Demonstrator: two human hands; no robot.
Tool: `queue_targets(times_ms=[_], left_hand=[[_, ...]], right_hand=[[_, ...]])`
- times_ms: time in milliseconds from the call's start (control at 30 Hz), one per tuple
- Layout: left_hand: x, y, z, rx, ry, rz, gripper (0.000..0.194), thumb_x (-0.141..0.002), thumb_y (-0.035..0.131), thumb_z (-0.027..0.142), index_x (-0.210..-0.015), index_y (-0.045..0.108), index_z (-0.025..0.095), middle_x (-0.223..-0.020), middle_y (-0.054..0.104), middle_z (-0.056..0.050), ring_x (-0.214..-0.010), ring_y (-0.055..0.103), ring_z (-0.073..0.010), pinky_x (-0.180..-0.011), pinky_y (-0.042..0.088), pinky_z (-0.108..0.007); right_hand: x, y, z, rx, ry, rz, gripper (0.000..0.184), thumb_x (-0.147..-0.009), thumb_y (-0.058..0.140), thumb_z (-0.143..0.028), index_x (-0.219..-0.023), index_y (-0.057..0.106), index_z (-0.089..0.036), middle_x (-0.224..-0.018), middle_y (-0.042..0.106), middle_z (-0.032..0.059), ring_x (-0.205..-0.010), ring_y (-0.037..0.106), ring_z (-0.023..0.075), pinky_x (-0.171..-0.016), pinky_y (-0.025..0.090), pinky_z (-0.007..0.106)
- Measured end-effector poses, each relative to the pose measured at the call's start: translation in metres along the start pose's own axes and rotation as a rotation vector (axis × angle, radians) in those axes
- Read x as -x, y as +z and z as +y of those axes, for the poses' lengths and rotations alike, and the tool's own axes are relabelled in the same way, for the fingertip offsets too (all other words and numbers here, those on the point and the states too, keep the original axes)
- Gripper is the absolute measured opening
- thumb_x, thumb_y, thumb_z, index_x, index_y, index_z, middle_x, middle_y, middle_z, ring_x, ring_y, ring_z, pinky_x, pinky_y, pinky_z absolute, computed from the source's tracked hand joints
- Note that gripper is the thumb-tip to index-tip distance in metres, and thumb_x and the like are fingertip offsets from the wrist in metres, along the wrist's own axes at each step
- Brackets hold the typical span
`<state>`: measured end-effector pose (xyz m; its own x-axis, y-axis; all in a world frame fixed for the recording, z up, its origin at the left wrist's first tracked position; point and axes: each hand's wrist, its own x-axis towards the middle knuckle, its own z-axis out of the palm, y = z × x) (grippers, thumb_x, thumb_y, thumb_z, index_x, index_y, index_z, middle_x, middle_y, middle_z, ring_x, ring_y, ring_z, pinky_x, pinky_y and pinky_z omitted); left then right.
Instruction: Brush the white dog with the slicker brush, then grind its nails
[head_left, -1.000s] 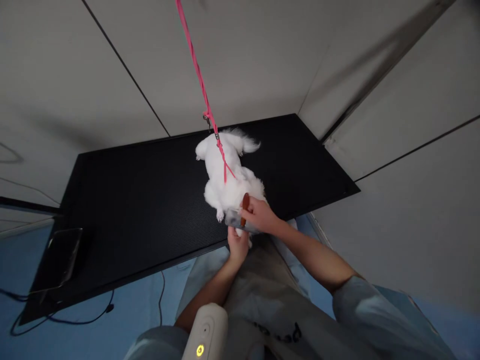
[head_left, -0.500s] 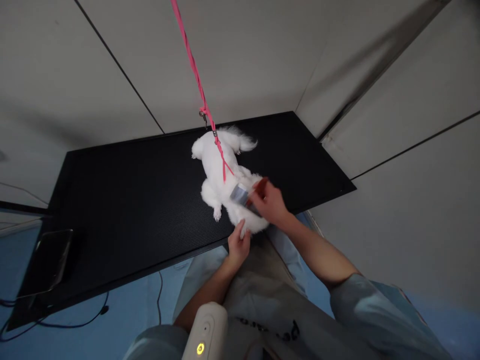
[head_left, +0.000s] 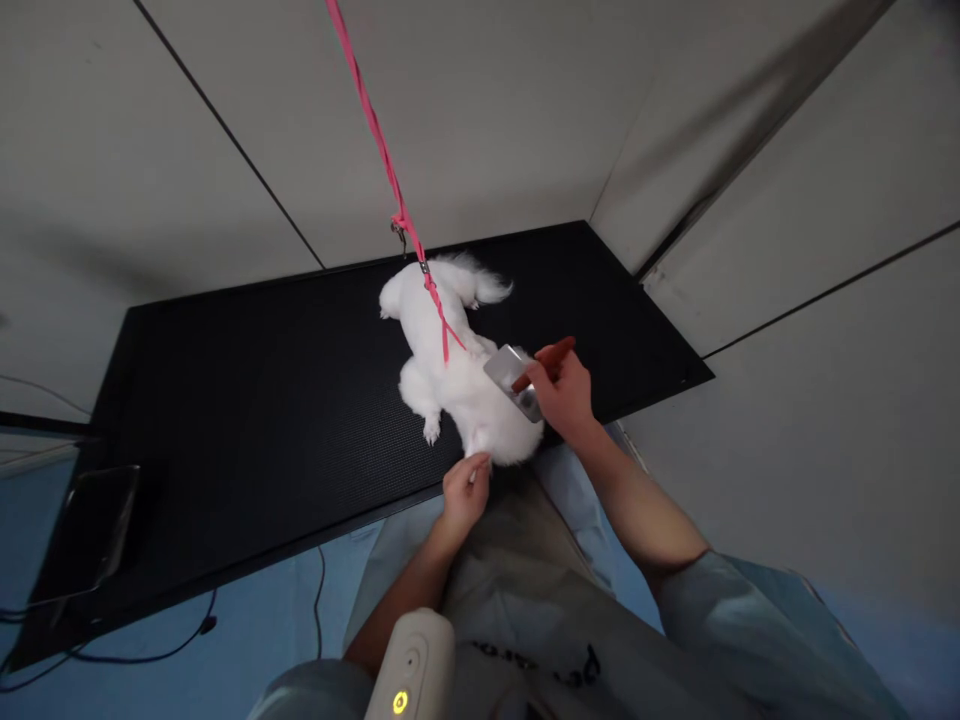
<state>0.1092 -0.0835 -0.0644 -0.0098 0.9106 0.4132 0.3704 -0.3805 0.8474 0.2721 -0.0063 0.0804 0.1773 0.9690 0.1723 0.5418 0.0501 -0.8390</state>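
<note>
Two arms converging, left hand nearer, right hand farther forward

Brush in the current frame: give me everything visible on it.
The brush has a reddish-brown handle and a flat, roughly rectangular grey head with a metallic-looking sheen. The right hand grips the handle. The brush sits slanted over the white dog, its back facing the camera. Its underside is hidden, so bristles and fur contact can't be confirmed.

Dim light casts soft-edged shadows on the wall, with wide-angle stretching toward the edges.
</note>
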Motion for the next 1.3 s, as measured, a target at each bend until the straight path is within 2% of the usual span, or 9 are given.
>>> queue_targets(times_ms=[133, 267, 433, 567, 700, 867, 1067, 1167, 1300], left_hand=[[-0.007, -0.012, -0.011, -0.052, -0.131, 0.037, 0.023, -0.082, 0.051, 0.025, -0.076, 0.071, 0.015, -0.074, 0.072, -0.006, -0.068, 0.068, -0.0151, -0.067, 0.053, -0.025], [-0.016, -0.029, -0.018, -0.106, -0.232, 0.026, 0.025, -0.079, 0.051, 0.030, -0.074, 0.071, 0.016, -0.068, 0.070, -0.004, -0.064, 0.065, -0.0153, -0.065, 0.051, -0.025], [-0.030, -0.055, -0.020, -0.212, -0.302, 0.015, 0.032, -0.082, 0.047, 0.033, -0.063, 0.066, 0.015, -0.059, 0.062, -0.002, -0.057, 0.057, -0.0129, -0.058, 0.044, -0.022], [-0.038, -0.074, -0.025, -0.282, -0.319, 0.010, 0.034, -0.083, 0.047, 0.034, -0.060, 0.063, 0.015, -0.056, 0.056, 0.000, -0.057, 0.052, -0.0113, -0.058, 0.040, -0.020], [-0.045, -0.087, -0.032, -0.335, -0.346, -0.025, 0.034, -0.084, 0.047, 0.037, -0.063, 0.063, 0.015, -0.057, 0.055, 0.001, -0.057, 0.051, -0.0107, -0.058, 0.038, -0.020], [-0.056, -0.094, -0.035, -0.456, -0.411, -0.100, 0.034, -0.082, 0.045, 0.036, -0.058, 0.058, 0.016, -0.053, 0.052, 0.001, -0.054, 0.047, -0.0109, -0.053, 0.033, -0.019], [-0.083, -0.100, -0.030, -0.619, -0.546, -0.269, 0.030, -0.081, 0.045, 0.034, -0.064, 0.062, 0.018, -0.060, 0.060, -0.004, -0.059, 0.055, -0.0164, -0.055, 0.035, -0.024], [-0.097, -0.101, -0.015, -0.657, -0.383, -0.173, 0.024, -0.080, 0.047, 0.029, -0.068, 0.064, 0.016, -0.078, 0.067, -0.011, -0.080, 0.061, -0.0232, -0.071, 0.045, -0.031], [-0.102, -0.080, 0.017, -0.470, -0.004, 0.130, 0.025, -0.083, 0.051, 0.029, -0.098, 0.064, 0.014, -0.113, 0.062, -0.015, -0.110, 0.056, -0.0259, -0.096, 0.042, -0.040]], right_hand=[[0.002, -0.001, 0.011, -0.044, -0.027, -0.267, 0.021, -0.075, 0.062, -0.038, -0.078, 0.057, -0.018, -0.060, 0.061, -0.0010, -0.055, 0.056, 0.0141, -0.055, 0.042, 0.025], [0.002, -0.004, 0.021, -0.120, 0.053, 0.173, 0.023, -0.080, 0.054, -0.040, -0.088, 0.056, -0.018, -0.071, 0.063, 0.0025, -0.065, 0.058, 0.0164, -0.061, 0.046, 0.029], [0.003, 0.001, 0.020, -0.170, -0.024, -0.219, 0.019, -0.074, 0.062, -0.037, -0.077, 0.055, -0.019, -0.066, 0.060, 0.0006, -0.062, 0.056, 0.0155, -0.060, 0.045, 0.028], [-0.003, 0.010, 0.019, -0.216, 0.050, 0.125, 0.020, -0.081, 0.053, -0.039, -0.084, 0.054, -0.019, -0.072, 0.062, 0.0019, -0.067, 0.058, 0.0161, -0.065, 0.047, 0.029], [-0.004, 0.023, 0.020, -0.240, -0.006, -0.260, 0.021, -0.076, 0.060, -0.039, -0.077, 0.055, -0.019, -0.066, 0.060, -0.0006, -0.062, 0.056, 0.0143, -0.062, 0.045, 0.026], [-0.014, 0.034, 0.026, -0.277, 0.081, 0.120, 0.023, -0.082, 0.052, -0.041, -0.085, 0.055, -0.019, -0.075, 0.063, 0.0025, -0.071, 0.059, 0.0161, -0.068, 0.047, 0.028], [-0.019, 0.040, 0.027, -0.328, 0.084, -0.135, 0.025, -0.079, 0.056, -0.043, -0.080, 0.058, -0.019, -0.067, 0.061, 0.0017, -0.065, 0.059, 0.0175, -0.063, 0.048, 0.030], [-0.020, 0.037, 0.029, -0.388, 0.120, 0.067, 0.026, -0.083, 0.051, -0.043, -0.088, 0.058, -0.019, -0.075, 0.063, 0.0039, -0.073, 0.061, 0.0188, -0.066, 0.049, 0.031], [-0.016, 0.041, 0.039, -0.428, 0.116, -0.231, 0.026, -0.074, 0.062, -0.043, -0.080, 0.060, -0.018, -0.073, 0.063, 0.0026, -0.068, 0.060, 0.0173, -0.064, 0.049, 0.030]])
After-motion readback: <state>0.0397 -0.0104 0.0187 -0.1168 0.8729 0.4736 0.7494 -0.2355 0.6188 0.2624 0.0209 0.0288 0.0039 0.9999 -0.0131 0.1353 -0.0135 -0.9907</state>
